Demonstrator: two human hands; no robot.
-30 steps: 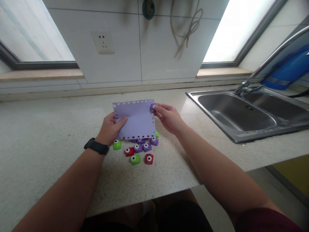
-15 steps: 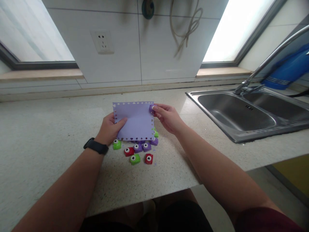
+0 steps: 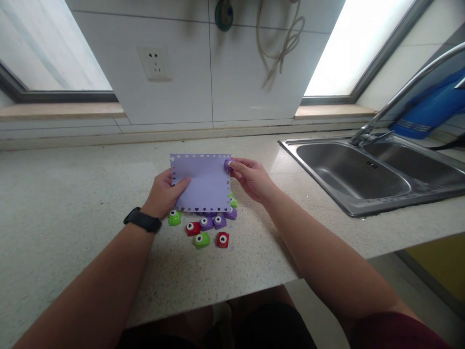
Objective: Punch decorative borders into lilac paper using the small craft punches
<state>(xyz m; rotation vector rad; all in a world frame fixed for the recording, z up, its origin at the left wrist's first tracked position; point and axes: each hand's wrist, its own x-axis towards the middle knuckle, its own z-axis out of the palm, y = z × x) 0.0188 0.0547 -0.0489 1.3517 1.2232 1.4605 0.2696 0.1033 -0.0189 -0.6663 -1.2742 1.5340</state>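
A sheet of purple paper (image 3: 199,186) with small shapes punched along its edges is held up above the counter. My left hand (image 3: 164,193) grips its left side, thumb on the front and fingers behind. At the upper right edge my right hand (image 3: 252,178) pinches a purple craft punch (image 3: 227,165), which sits over the paper's border. Below the paper lie several more punches: a green punch (image 3: 175,217), a red punch (image 3: 193,228), a purple punch (image 3: 219,221), another green one and a red punch (image 3: 223,239). Some others are partly hidden by the sheet.
The speckled counter (image 3: 72,203) runs up to a tiled wall with a socket (image 3: 154,63). On the right is a steel double sink (image 3: 348,167) with a tall faucet (image 3: 399,92). Tiny purple paper bits lie near the punches.
The view has shifted very slightly. Both hands keep their holds on the paper and the purple punch, with the punch still at the upper right edge.
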